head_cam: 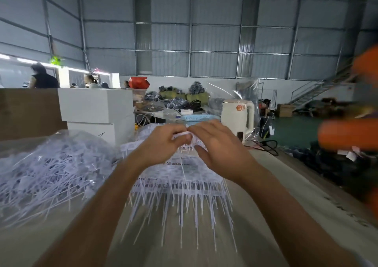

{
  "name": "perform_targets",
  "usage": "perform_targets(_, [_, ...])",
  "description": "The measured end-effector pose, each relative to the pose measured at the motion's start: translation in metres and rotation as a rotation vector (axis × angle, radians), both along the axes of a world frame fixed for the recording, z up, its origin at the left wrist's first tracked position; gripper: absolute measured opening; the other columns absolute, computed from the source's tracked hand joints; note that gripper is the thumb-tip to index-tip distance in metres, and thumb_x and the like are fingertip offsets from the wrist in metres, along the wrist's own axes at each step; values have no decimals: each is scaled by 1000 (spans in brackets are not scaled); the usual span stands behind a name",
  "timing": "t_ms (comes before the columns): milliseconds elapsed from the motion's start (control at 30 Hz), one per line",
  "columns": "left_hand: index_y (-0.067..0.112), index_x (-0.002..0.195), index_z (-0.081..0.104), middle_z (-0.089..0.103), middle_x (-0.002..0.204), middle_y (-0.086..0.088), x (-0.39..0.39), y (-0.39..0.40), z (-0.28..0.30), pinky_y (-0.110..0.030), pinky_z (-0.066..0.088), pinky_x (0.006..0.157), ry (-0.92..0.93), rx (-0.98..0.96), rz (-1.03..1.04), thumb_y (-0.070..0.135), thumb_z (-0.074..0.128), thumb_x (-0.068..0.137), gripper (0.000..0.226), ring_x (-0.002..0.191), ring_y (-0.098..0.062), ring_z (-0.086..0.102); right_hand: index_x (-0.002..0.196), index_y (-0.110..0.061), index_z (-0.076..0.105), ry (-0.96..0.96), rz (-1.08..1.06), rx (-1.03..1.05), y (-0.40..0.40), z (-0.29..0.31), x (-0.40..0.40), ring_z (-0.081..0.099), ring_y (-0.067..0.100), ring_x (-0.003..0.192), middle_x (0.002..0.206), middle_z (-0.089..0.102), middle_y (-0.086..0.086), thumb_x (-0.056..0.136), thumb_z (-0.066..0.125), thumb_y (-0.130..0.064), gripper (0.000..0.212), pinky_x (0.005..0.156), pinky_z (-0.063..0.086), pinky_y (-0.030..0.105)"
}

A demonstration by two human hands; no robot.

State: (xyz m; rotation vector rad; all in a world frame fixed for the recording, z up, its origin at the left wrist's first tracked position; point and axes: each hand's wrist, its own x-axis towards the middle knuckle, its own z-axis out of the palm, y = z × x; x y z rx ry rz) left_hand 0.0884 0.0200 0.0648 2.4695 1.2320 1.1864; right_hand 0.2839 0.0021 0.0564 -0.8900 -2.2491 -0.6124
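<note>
Head view — left hand (161,146), right hand (222,150): fingers (187,137) pinching white tag (182,134) — tan table (296,176), steel-walled hall (214,31).

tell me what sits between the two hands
In the head view, a small bunch of white tags, pinched by the left hand and the right hand, above the tidy stack of tags.

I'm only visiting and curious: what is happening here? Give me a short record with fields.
Place: large hall with metal walls, work table
Left hand: pinches a small bundle of tags
Right hand: pinches the same bundle from the other side
Below the hands: stacked tags, thin white ties pointing toward the person
To the left: loose heap of tags in clear plastic
Behind: white kettle, blue basket, white boxes
</note>
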Motion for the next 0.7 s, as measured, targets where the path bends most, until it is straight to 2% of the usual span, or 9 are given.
perform_targets(133, [21, 88, 64, 62, 79, -1, -5, -4, 0, -31, 45, 71, 14, 50, 1, 32, 46, 104, 27, 72, -17, 56, 140, -18, 56, 118, 35, -71, -7, 18, 1, 62, 25, 106, 126, 63, 6, 102, 54, -14, 38, 91, 51, 43])
perform_targets(267, [23, 78, 59, 51, 61, 8, 3, -10, 6, -14, 35, 54, -31, 159, 25, 35, 44, 105, 33, 55, -3, 46, 122, -14, 67, 314, 53, -195, -11, 26, 7, 66, 17, 80, 108, 65, 0, 99, 62, -17, 24, 85, 54, 41])
perform_targets(367, [23, 73, 57, 50, 59, 9, 11, -13, 4, -12, 37, 55, -61, 148, 36, 33, 45, 105, 35, 53, -1, 46, 106, -19, 67, 367, 73, -346, -12, 30, 15, 68, 4, 66, 85, 67, -11, 96, 66, -20, 11, 75, 58, 35])
perform_targets(533, [23, 67, 54, 56, 63, 3, 17, -13, 1, -15, 36, 54, -147, 91, 7, 31, 46, 105, 39, 53, -4, 44, 98, -17, 70, 399, 149, -438, -11, 32, 25, 64, 5, 67, 70, 66, -15, 93, 70, -20, 6, 64, 49, 15])
perform_targets(700, [26, 58, 48, 46, 51, 12, 16, -12, 0, -26, 33, 56, -268, 67, -43, 24, 49, 105, 47, 50, -6, 38, 95, -14, 68, 354, 151, -279, -11, 28, 15, 58, 6, 77, 80, 61, -12, 93, 70, -16, 3, 68, 46, 15])
